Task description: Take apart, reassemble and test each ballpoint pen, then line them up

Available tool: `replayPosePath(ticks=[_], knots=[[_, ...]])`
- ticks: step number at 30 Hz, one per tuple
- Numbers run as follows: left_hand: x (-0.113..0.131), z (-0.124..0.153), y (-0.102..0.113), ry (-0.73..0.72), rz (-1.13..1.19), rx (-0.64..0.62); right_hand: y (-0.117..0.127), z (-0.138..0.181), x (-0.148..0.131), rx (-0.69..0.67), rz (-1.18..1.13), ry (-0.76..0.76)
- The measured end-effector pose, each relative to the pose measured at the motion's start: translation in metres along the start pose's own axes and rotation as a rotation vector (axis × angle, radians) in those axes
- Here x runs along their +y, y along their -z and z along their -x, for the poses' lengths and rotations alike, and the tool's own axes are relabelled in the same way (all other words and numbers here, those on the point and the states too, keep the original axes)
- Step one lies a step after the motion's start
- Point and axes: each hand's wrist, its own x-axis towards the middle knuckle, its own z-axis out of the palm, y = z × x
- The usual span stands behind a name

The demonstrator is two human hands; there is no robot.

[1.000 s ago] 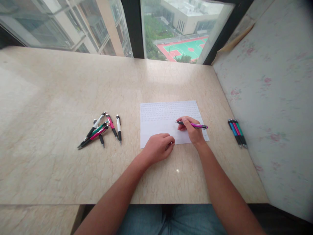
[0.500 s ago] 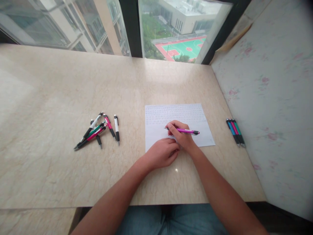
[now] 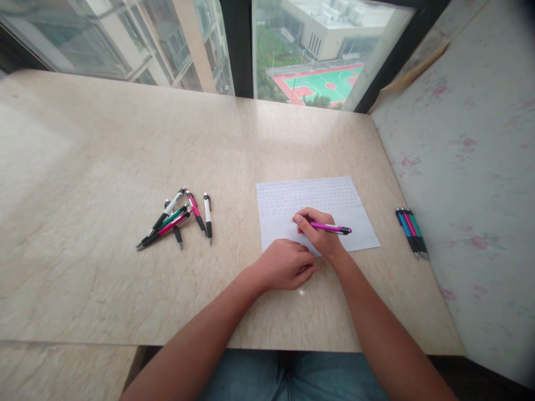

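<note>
A white sheet of paper (image 3: 334,195) with rows of faint writing lies on the marble table (image 3: 104,167). My right hand (image 3: 320,236) grips a purple pen (image 3: 332,227) with its tip on the sheet, below the written lines. My left hand (image 3: 284,264) rests curled at the paper's near left corner, fingers folded in, touching the sheet's edge beside my right hand.
Several pens (image 3: 179,218) lie in a loose heap to the left of the paper. Three pens (image 3: 412,231) lie side by side at the right, close to the flowered wall (image 3: 468,167). A window (image 3: 292,50) runs along the far edge.
My right hand with the pen moved left across the sheet, from its right part to the middle-left. The left hand shifted slightly towards the paper's near edge. The view moved a little.
</note>
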Motion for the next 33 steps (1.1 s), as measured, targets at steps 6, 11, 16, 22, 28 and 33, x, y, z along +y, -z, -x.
replayPosePath(ticks=[6, 11, 16, 22, 28, 33], knots=[[0.005, 0.002, 0.001, 0.022, 0.102, -0.011, -0.022, -0.008, -0.012, 0.088, -0.123, -0.048], [0.008, 0.003, 0.005, 0.053, 0.310, -0.083, -0.041, -0.026, -0.019, 0.050, -0.008, 0.008], [0.009, 0.002, 0.010, 0.050, 0.490, -0.160, -0.052, -0.028, -0.011, 0.065, 0.132, 0.058], [0.009, 0.001, 0.010, 0.027, 0.624, -0.170, -0.053, -0.024, -0.008, 0.035, 0.188, 0.099], [0.010, 0.001, 0.011, 0.048, 0.677, -0.203, -0.052, -0.023, -0.008, 0.019, 0.183, 0.100], [0.010, 0.000, 0.011, 0.052, 0.675, -0.204, -0.051, -0.022, -0.010, 0.011, 0.183, 0.100]])
